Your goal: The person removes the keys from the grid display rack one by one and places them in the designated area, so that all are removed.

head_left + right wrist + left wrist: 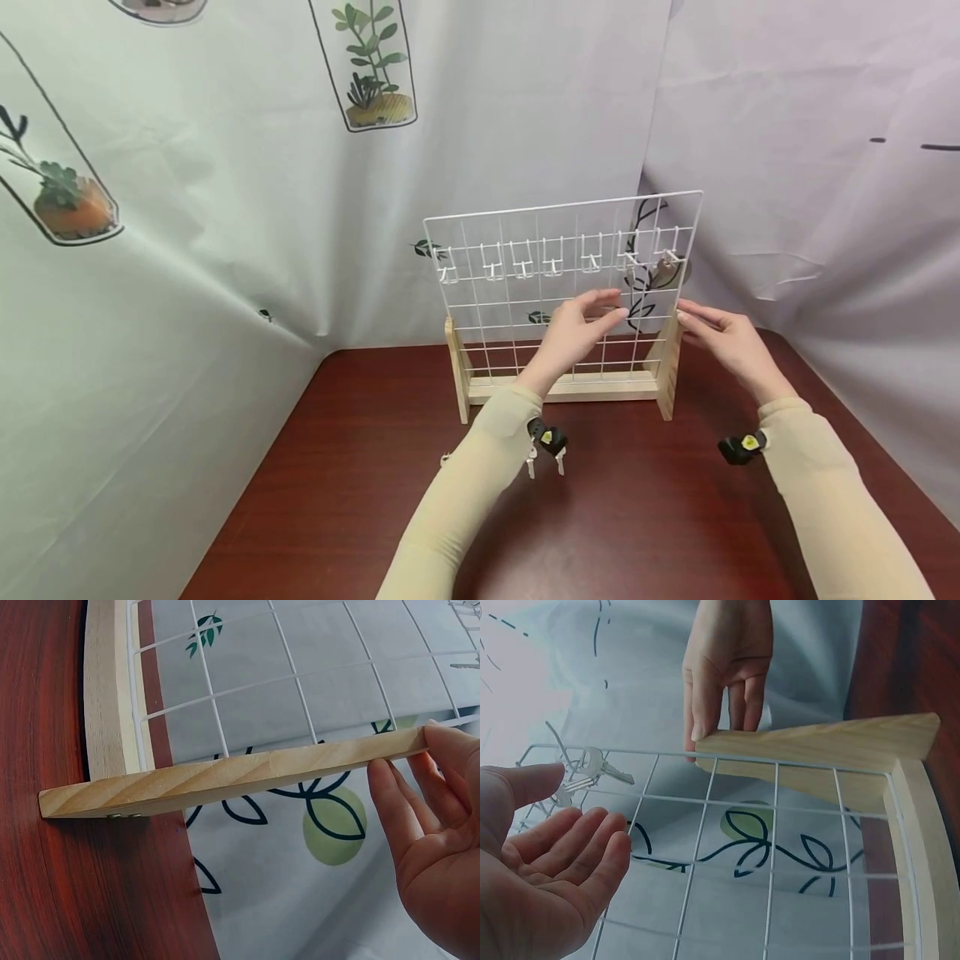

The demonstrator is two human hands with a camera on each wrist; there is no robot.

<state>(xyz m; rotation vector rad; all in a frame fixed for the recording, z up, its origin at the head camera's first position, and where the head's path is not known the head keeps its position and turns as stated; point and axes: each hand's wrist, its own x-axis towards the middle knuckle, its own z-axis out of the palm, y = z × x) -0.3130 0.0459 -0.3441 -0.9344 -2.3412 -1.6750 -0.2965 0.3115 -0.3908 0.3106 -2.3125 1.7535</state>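
A white wire grid point(562, 207) stands upright in a wooden base point(600, 387), with a row of white hooks point(552, 267) along its upper part. My right hand point(733, 340) pinches the upper end of the right wooden support point(247, 771) between thumb and fingers. In front of the grid is my left hand point(572, 332), its fingers relaxed and nothing in them. Silver keys point(616, 775) hang at the hooks just past the left thumb in the left wrist view. On the table, more keys point(560, 463) lie beneath the left wrist, partly covered by the forearm.
The dark red table point(337, 500) runs back to a pale cloth point(225, 250) printed with plants, which hangs behind the grid and on both sides. A black camera is strapped to each wrist. Part of a small metal piece point(445, 459) shows beside the left sleeve.
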